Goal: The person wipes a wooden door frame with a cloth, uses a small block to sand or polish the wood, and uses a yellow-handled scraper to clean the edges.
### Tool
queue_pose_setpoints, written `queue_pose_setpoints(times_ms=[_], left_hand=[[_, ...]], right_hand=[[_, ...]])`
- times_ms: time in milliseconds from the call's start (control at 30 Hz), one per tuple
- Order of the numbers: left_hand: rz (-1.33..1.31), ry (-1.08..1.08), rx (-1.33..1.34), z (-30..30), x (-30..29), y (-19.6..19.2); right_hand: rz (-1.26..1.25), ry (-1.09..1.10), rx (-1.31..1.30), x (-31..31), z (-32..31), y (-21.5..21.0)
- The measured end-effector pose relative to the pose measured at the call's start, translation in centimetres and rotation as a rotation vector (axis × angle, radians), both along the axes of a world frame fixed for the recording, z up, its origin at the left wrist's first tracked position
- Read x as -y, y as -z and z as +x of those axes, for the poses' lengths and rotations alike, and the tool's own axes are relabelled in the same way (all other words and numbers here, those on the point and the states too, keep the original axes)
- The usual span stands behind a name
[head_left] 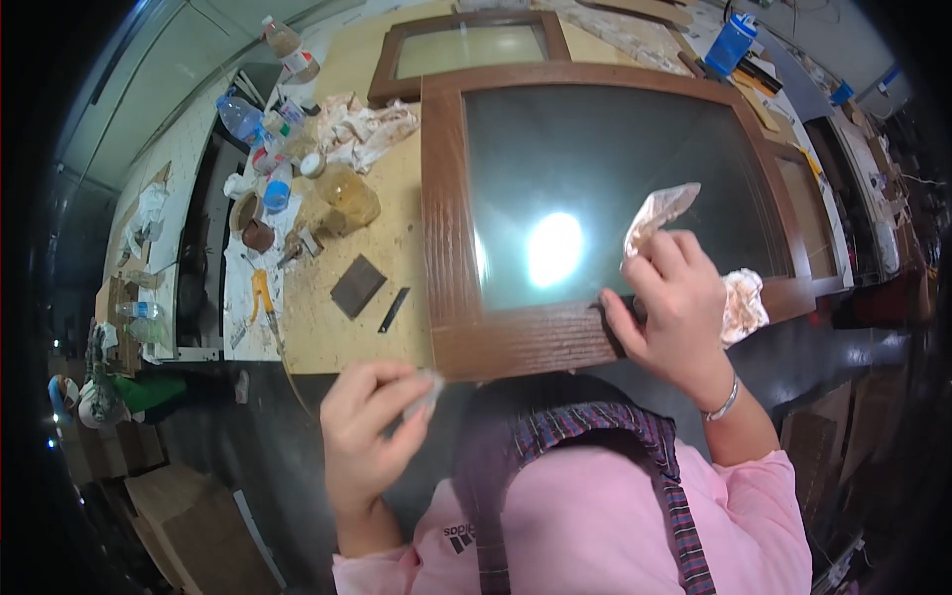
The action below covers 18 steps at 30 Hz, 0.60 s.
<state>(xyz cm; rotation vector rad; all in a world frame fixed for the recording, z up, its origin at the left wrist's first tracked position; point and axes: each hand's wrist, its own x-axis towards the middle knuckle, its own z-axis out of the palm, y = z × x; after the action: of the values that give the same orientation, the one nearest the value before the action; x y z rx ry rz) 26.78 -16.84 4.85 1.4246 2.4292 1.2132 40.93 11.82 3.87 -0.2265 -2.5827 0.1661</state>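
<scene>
A brown wooden door panel [511, 342] with a dark glass pane [605, 188] lies at the table's near edge. My right hand [674, 302] is closed over its lower rail, gripping a stained white rag [662, 208]. One end of the rag rises above my fingers, and a crumpled part shows at the hand's right. Off the panel's lower left corner, my left hand [369, 431] pinches a small greyish-white piece [426, 395], blurred, its kind unclear. A brown square sheet [358, 287], perhaps sandpaper, and a thin black strip [394, 309] lie left of the panel.
A second framed panel [397, 89] lies behind. To the left stand a jug of yellowish liquid [347, 195], several plastic bottles [238, 117] and a crumpled rag [362, 134]. A yellow-handled tool [262, 293] lies near the left edge. At the far right is a blue bottle [731, 45].
</scene>
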Motion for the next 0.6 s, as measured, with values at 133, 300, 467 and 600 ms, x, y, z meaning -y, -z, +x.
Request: queue_pose_setpoints(times_ms=[133, 300, 467, 600], left_hand=[[0.023, -0.131, 0.017, -1.0, 1.6, 0.7], [0.252, -0.036, -0.088, -7.8, -3.8, 2.7], [0.297, 0.220, -0.110, -15.8, -8.2, 3.2], [0.282, 0.472, -0.144, -20.4, -11.2, 3.6]], right_hand=[[-0.016, -0.012, 0.012, 0.4, 0.1, -0.5], [-0.060, 0.053, 0.011, 0.2, -0.4, -0.2], [-0.093, 0.201, 0.063, 0.6, -1.4, -0.9], [-0.037, 0.310, 0.085, 1.0, -2.2, -1.0]])
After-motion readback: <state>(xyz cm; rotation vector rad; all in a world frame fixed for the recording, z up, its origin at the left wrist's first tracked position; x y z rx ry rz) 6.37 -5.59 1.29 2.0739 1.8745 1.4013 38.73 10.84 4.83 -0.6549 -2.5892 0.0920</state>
